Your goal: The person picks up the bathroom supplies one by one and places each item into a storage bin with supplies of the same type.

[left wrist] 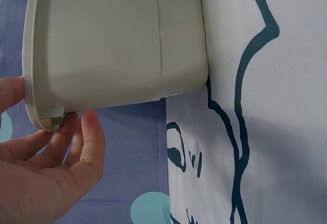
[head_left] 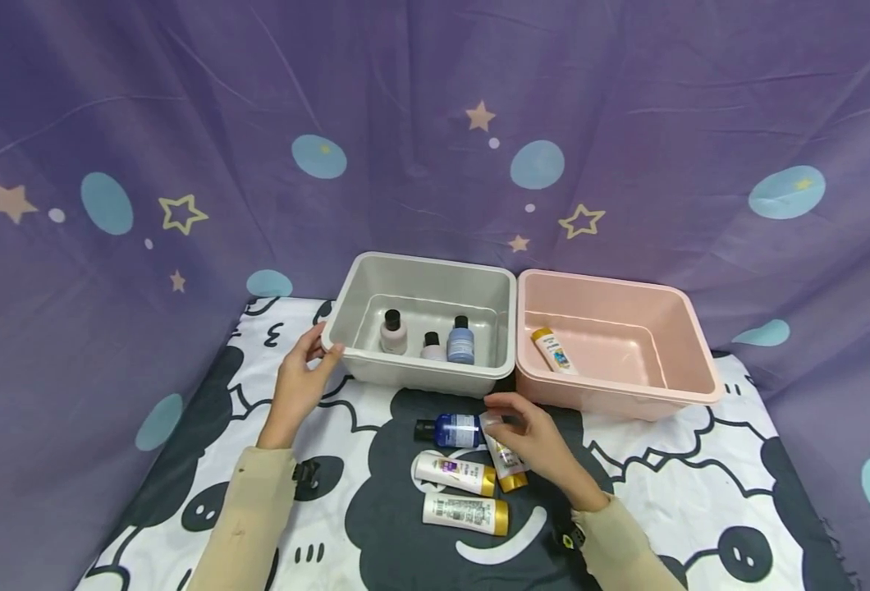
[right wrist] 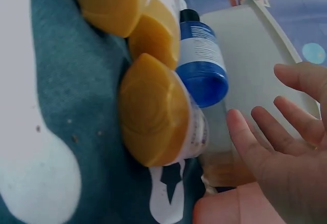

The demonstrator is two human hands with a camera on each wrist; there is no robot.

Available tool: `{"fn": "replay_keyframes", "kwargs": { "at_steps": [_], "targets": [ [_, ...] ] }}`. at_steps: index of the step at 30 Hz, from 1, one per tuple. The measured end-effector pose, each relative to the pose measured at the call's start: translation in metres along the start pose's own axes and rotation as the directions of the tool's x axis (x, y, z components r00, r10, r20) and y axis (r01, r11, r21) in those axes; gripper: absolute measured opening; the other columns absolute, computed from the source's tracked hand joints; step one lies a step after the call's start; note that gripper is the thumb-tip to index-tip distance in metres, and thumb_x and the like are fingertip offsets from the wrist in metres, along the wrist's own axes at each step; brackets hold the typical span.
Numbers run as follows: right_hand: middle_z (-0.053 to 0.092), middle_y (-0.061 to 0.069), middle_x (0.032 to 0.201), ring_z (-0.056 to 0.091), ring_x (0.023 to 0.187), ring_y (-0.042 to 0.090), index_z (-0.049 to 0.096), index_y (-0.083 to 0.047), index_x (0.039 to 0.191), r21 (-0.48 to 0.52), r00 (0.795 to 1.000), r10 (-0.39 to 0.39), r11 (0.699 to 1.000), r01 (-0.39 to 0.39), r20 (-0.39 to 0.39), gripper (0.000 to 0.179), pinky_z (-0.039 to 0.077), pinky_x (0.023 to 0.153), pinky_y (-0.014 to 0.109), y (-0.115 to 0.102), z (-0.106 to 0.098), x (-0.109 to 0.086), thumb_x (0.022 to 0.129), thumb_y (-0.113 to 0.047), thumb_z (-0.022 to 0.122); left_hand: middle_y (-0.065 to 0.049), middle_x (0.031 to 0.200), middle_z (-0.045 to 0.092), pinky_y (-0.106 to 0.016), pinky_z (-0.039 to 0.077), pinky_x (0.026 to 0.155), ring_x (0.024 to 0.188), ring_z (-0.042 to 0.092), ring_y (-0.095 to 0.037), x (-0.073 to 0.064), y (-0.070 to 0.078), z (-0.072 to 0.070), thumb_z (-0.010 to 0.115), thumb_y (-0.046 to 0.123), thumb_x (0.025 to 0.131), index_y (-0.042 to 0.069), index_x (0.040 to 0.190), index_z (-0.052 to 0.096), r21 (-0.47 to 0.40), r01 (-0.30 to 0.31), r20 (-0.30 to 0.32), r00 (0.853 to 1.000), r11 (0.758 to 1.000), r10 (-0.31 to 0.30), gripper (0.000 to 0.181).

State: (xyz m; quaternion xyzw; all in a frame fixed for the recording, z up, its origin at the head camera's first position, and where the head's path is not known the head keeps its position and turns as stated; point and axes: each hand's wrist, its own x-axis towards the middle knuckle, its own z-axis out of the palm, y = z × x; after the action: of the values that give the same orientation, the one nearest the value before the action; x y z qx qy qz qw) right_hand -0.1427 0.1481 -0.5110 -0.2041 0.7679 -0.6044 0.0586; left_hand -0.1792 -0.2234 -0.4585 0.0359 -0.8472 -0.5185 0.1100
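Observation:
My left hand point(head_left: 300, 390) holds the near left corner of a grey plastic bin point(head_left: 420, 373), thumb on one side of the rim and fingers on the other, as the left wrist view shows. My right hand point(head_left: 534, 437) hovers over a white tube with a gold cap point(head_left: 507, 466), its fingers spread and nothing between them in the right wrist view. Beside that tube lies a dark blue bottle point(head_left: 455, 430) with a black cap. Two more gold-capped white tubes, one printed in purple point(head_left: 450, 472) and one showing small text point(head_left: 460, 512), lie nearer me.
Inside the grey bin are a pale pink bottle point(head_left: 394, 336), a smaller-looking pale bottle point(head_left: 432, 351) and a light blue bottle point(head_left: 460, 345). Against its right side stands a pink bin point(head_left: 612, 397) containing one gold-capped tube point(head_left: 556, 353). A purple curtain point(head_left: 420, 205) hangs behind.

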Motion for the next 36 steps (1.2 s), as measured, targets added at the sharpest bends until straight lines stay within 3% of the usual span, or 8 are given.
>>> {"fn": "replay_keyframes", "kwargs": {
  "at_steps": [7,12,19,24,31,36],
  "targets": [
    [0.06,0.018,0.131,0.062,0.112,0.034,0.059,-0.005,0.134,-0.148,0.996,0.012,0.989,0.001,0.09,0.048,0.056,0.083,0.031,0.009,0.007,0.005,0.089,-0.008,0.076,-0.021,0.139,0.055,-0.047,0.046,0.097,0.119,0.055,-0.032,0.0,0.0,0.001,0.062,0.032,0.101,0.001,0.151,0.041,-0.005,-0.001,0.001,1.0,1.0,0.001,0.062],
    [0.06,0.012,0.129,0.063,0.101,0.026,0.058,-0.008,0.136,-0.282,0.99,0.01,0.959,0.03,0.14,0.053,0.056,0.078,0.033,0.011,0.01,0.01,0.088,-0.011,0.079,-0.02,0.139,0.055,-0.048,0.045,0.098,0.119,0.055,-0.032,0.0,0.0,0.001,0.063,0.027,0.101,0.001,0.151,0.041,0.002,0.013,0.0,1.0,1.0,-0.013,0.06],
    [0.059,0.011,0.123,0.058,0.084,0.019,0.053,-0.005,0.141,-0.406,0.976,0.025,0.911,0.066,0.216,0.059,0.051,0.07,0.03,0.007,0.015,0.017,0.088,-0.01,0.078,-0.019,0.14,0.055,-0.048,0.046,0.097,0.121,0.055,-0.032,0.0,0.0,0.0,0.063,0.033,0.101,0.003,0.152,0.04,0.008,0.009,-0.001,1.0,1.0,-0.009,0.063],
    [0.056,0.013,0.133,0.059,0.092,0.018,0.049,-0.004,0.144,-0.448,0.961,0.046,0.89,0.085,0.274,0.062,0.053,0.076,0.033,0.003,0.017,0.02,0.089,-0.008,0.077,-0.018,0.139,0.055,-0.047,0.046,0.097,0.12,0.055,-0.031,-0.001,0.0,-0.001,0.063,0.038,0.1,0.004,0.152,0.04,0.003,0.008,0.001,1.0,1.0,-0.008,0.066],
    [0.054,0.014,0.139,0.054,0.123,0.029,0.049,-0.006,0.145,-0.479,0.954,0.065,0.874,0.087,0.292,0.06,0.045,0.1,0.049,0.002,0.019,0.021,0.09,-0.008,0.075,-0.018,0.14,0.055,-0.047,0.047,0.095,0.119,0.055,-0.031,-0.002,0.001,0.0,0.063,0.037,0.1,0.003,0.152,0.04,0.0,-0.001,0.002,1.0,1.0,0.001,0.066],
    [0.055,0.011,0.138,0.056,0.117,0.024,0.051,-0.008,0.144,-0.454,0.959,0.058,0.888,0.077,0.277,0.059,0.048,0.096,0.046,0.004,0.02,0.02,0.091,-0.013,0.076,-0.018,0.14,0.055,-0.047,0.047,0.095,0.119,0.055,-0.031,-0.002,0.002,-0.001,0.063,0.036,0.1,0.004,0.152,0.04,0.005,0.0,0.001,1.0,1.0,0.0,0.065]
  ]
}}
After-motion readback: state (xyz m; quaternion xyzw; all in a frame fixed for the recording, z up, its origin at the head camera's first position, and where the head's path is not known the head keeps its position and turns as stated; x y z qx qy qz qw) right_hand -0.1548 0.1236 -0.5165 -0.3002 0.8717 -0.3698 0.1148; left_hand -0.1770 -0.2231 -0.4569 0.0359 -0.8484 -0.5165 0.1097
